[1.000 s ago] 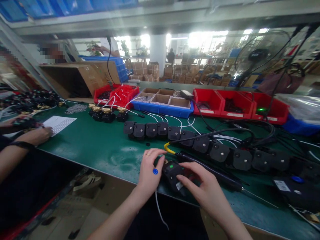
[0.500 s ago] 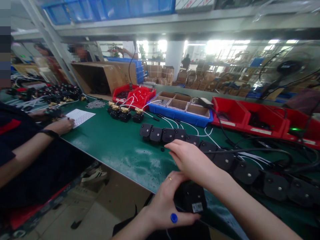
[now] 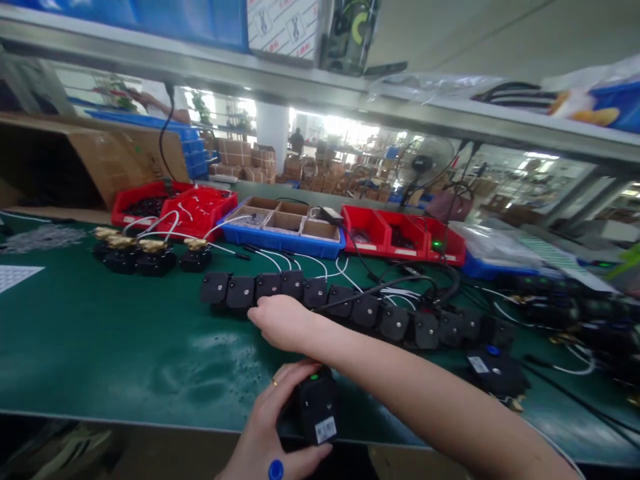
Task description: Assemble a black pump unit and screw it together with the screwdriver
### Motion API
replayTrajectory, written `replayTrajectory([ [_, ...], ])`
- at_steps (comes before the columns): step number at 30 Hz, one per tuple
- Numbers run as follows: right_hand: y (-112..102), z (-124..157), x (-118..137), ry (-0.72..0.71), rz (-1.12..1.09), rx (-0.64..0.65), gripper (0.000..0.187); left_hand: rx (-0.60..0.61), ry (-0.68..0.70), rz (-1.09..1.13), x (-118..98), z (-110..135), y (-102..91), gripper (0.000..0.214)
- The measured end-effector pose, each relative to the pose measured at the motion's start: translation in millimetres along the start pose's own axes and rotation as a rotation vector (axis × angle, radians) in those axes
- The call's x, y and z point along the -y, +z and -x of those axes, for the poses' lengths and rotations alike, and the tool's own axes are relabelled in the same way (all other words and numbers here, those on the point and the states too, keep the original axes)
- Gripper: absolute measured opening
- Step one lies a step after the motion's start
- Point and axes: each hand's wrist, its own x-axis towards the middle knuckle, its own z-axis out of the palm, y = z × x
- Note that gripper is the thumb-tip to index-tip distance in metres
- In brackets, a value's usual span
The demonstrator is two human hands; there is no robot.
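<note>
Fingers of the left hand (image 3: 261,427): parted from the thumb in a C-shaped grasp about a black module (image 3: 317,403), forefinger along its left and far sides, thumb across its near end, just below a white label (image 3: 325,429). Gold ring (image 3: 275,382) on one finger; blue disc (image 3: 275,469) near the base of the thumb. Left palm turned toward the module.

Fingers of the right hand (image 3: 283,323): curled under, tips hidden behind the hand itself; whether pinching, pressed together or loose, impossible to tell. Back of hand uppermost, knuckles toward the left end of the row of black housings (image 3: 365,310), partly overlapping that row in view. Right wrist nearly straight; forearm slanting in from the near right of the row, passing just beyond the left hand.

Black module: on the near side of the row and apart from it, green dot (image 3: 314,377) at the far end, label toward the wearer. Dark cable (image 3: 370,291) across the row, lost to sight behind the right forearm. Left of the row, brass-topped units (image 3: 155,260); beyond its middle, a blue divided tray (image 3: 285,248); beyond its right half, red bins (image 3: 407,253).
</note>
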Motion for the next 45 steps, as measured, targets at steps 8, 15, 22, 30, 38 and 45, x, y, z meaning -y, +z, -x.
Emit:
replayTrajectory([
  [8,-42.3,67.1,-9.9,0.138,-0.214,-0.218,0.012,-0.006,-0.002,0.007,-6.2,-6.3,5.0,0.074],
  [15,7.9,181.9,-13.8,0.574,-0.588,-0.39,0.02,0.028,-0.005,-0.128,-13.2,-9.0,7.7,0.07],
  [22,48.5,229.9,-9.3,0.764,-0.417,-0.381,0.019,0.128,0.021,-0.148,-24.8,-19.5,27.8,0.067],
  [30,44.1,231.3,-11.7,0.718,-0.407,-0.329,0.024,0.163,-0.034,-0.111,-30.4,-23.4,42.1,0.06],
  [38,18.0,245.1,-16.3,0.583,-0.502,-0.511,0.018,0.21,0.015,-0.121,-38.4,-26.4,49.3,0.07],
  [45,-10.1,238.9,14.6,0.46,-0.549,-0.738,0.015,0.231,0.057,-0.183,-48.8,-32.7,58.5,0.068],
])
